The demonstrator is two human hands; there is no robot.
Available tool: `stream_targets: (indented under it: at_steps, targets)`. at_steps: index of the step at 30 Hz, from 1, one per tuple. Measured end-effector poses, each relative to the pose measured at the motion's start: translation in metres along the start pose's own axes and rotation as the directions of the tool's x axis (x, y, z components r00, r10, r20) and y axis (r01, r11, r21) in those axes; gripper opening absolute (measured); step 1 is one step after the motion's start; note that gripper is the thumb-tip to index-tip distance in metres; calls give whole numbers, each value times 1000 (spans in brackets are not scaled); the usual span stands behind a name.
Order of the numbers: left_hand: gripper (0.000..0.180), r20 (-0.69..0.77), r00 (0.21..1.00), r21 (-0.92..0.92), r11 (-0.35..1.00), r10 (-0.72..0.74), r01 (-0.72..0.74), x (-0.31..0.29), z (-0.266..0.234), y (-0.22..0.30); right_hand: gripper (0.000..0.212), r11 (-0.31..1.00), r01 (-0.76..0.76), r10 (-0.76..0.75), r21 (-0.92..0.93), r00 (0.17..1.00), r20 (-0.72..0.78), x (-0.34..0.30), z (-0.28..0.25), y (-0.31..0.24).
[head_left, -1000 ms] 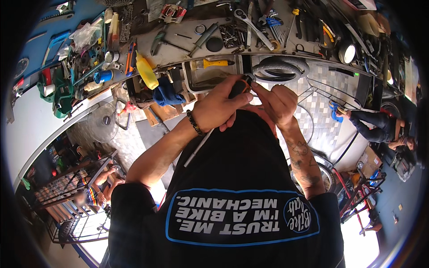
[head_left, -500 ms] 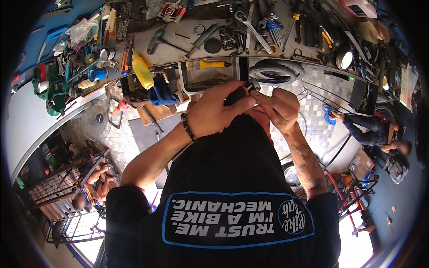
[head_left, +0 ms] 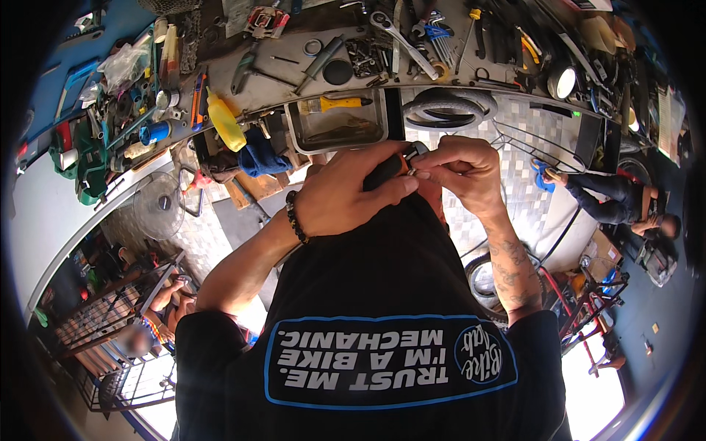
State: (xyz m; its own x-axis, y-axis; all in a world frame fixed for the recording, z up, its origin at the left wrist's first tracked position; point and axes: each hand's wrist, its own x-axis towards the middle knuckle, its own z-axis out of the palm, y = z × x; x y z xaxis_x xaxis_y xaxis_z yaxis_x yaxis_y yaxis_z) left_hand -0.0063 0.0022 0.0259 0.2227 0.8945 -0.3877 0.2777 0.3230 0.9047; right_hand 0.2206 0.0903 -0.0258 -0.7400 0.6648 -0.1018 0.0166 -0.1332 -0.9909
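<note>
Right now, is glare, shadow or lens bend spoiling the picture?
Head view throughout: white glare burns out patches at lower left and lower right; the black shirt reads nearly flat; fisheye bows the workbench; left hand, right hand and black-orange handle look fairly sharp, small details between them unclear.

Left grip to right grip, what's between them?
In the head view: a black-and-orange tool handle held by the left grip, its dark end beside the right grip.

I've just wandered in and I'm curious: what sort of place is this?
Most likely a bicycle repair workshop: a ratchet wrench lies on the tool-covered bench, and a tyred wheel and what look like loose tyres are nearby.
</note>
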Motion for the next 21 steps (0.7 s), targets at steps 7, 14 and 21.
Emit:
stream_targets:
  at_steps: [7,14,21]
  targets:
    - [49,90,977,-203,956,-195,210,0,1,2,17,993,82,-84,-84,996,-26,0,-3,-4]
    - [49,31,990,-69,988,-139,141,4,4,6,52,995,-90,95,52,989,-116,-4,-1,-12]
    - [47,-10,999,86,995,-43,44,2,6,3,54,919,-307,303,247,951,56,-4,-2,-17]
